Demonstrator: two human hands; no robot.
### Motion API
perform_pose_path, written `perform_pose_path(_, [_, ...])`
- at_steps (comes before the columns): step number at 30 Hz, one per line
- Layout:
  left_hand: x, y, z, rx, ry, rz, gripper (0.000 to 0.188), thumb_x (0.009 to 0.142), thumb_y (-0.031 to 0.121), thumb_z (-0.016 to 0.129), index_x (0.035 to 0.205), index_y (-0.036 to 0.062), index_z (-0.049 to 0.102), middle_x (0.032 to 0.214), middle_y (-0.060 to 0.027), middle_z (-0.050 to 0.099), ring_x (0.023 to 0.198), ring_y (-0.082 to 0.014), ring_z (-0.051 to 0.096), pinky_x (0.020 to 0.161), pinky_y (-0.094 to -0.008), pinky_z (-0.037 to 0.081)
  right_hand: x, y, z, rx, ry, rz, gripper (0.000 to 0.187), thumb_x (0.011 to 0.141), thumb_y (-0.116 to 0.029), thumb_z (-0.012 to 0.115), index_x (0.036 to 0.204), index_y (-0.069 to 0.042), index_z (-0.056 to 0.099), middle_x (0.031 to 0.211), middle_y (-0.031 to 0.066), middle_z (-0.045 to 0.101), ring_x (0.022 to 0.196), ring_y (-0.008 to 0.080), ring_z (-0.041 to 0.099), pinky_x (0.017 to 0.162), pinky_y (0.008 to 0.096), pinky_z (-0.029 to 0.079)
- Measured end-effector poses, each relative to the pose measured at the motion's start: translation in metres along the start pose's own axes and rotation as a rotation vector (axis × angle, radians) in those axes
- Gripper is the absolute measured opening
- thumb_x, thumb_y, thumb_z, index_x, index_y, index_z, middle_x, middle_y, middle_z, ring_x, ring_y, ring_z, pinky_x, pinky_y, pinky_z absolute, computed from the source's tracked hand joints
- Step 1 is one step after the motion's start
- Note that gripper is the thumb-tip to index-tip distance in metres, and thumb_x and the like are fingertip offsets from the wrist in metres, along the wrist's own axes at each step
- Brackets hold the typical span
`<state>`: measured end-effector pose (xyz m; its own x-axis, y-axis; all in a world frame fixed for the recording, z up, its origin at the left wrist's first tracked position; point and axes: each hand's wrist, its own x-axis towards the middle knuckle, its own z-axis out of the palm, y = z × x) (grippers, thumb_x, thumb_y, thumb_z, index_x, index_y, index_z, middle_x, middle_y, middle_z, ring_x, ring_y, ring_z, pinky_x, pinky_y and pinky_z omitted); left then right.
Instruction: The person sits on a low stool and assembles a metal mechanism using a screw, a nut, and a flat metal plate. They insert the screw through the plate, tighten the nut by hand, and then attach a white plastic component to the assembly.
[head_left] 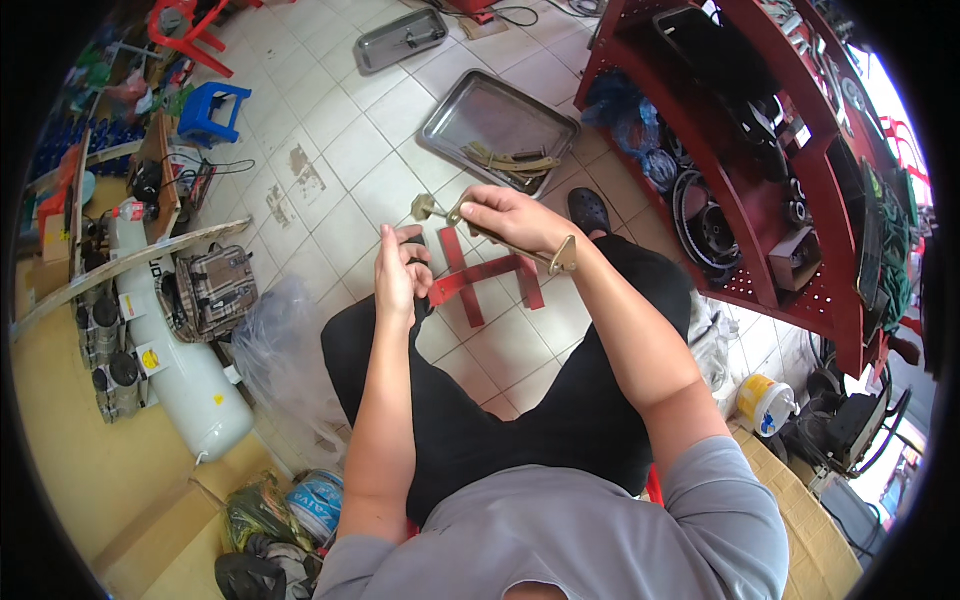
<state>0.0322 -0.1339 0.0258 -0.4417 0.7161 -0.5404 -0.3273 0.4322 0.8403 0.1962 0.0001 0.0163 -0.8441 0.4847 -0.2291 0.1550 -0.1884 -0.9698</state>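
Right hand (pixel 515 218) gripping bracket (pixel 510 246), tray rim (pixel 526 98) beyond, floor (pixel 437 178) between

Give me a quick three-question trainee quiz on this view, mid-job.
1. Which grip holds the brass-coloured part?
2. True or false: metal pieces lie in the large tray.
3. What colour is the frame on the tiled floor in front of the person: A blue, B red or C green?

Key: 1. The right grip. 2. True. 3. B.

Tray (pixel 470 118) beyond bracket (pixel 512 246), shelving (pixel 705 165) right
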Motion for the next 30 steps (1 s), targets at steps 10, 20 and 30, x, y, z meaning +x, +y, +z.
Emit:
perform_pose_path(10, [0.032, -0.024, -0.004, -0.259, -0.45, 0.017, 0.034, 0.094, 0.034, 0.044, 0.107, 0.004, 0.055, 0.091, -0.0062, 0.062, 0.077, -0.016, 0.062, 0.065, -0.0273, 0.047, 0.001, -0.001, -0.009, -0.027, -0.047, 0.095, 0.03, 0.099, -0.032, 0.048, 0.09, -0.004, 0.055, 0.072, -0.0047, 0.045, 0.069, 0.0053, 0.038, 0.061, 0.024, 0.035])
perform_pose_path(20, [0.034, -0.051, 0.023, -0.195, -0.648, -0.042, 0.062, 0.097, 0.053, 0.036, 0.133, 0.0027, 0.042, 0.116, -0.014, 0.061, 0.103, -0.0232, 0.062, 0.091, -0.0372, 0.046, 0.004, 0.002, 0.004, -0.237, 0.312, -0.036, 0.025, 0.097, -0.024, 0.052, 0.101, 0.0, 0.055, 0.079, 0.0075, 0.057, 0.071, 0.012, 0.053, 0.065, 0.0299, 0.046])
perform_pose_path(30, [0.038, -0.038, 0.017, -0.644, -0.806, -0.281, 0.075, 0.09, 0.072, 0.021, 0.124, 0.01, 0.047, 0.104, -0.0168, 0.065, 0.077, -0.0296, 0.065, 0.061, -0.0347, 0.051, 0.001, 0.0, 0.023, -0.423, 0.332, -0.297, 0.023, 0.092, -0.013, 0.055, 0.111, -0.001, 0.057, 0.098, 0.0155, 0.065, 0.092, 0.0298, 0.062, 0.082, 0.0387, 0.048])
